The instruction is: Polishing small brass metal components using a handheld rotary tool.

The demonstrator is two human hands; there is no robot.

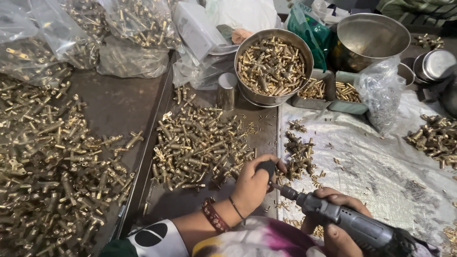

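Note:
My right hand (335,223) grips a grey electric screwdriver (354,226) low at the right, its bit pointing up and left. The bit's tip meets my left hand (254,183), which is closed around a small brass fitting topped by a dark knob (267,167). My left wrist wears a red bangle and a thin dark band. Just left of that hand lies a heap of brass fittings (200,143) on a dark metal tray (164,202).
A larger spread of brass parts (52,162) covers the left table. Behind are clear bags of parts (138,21), a steel bowl of brass pieces (272,66), an empty steel pot (371,35), small trays (328,90) and a steel cup (227,90). White sheeting (381,162) holds scattered fittings.

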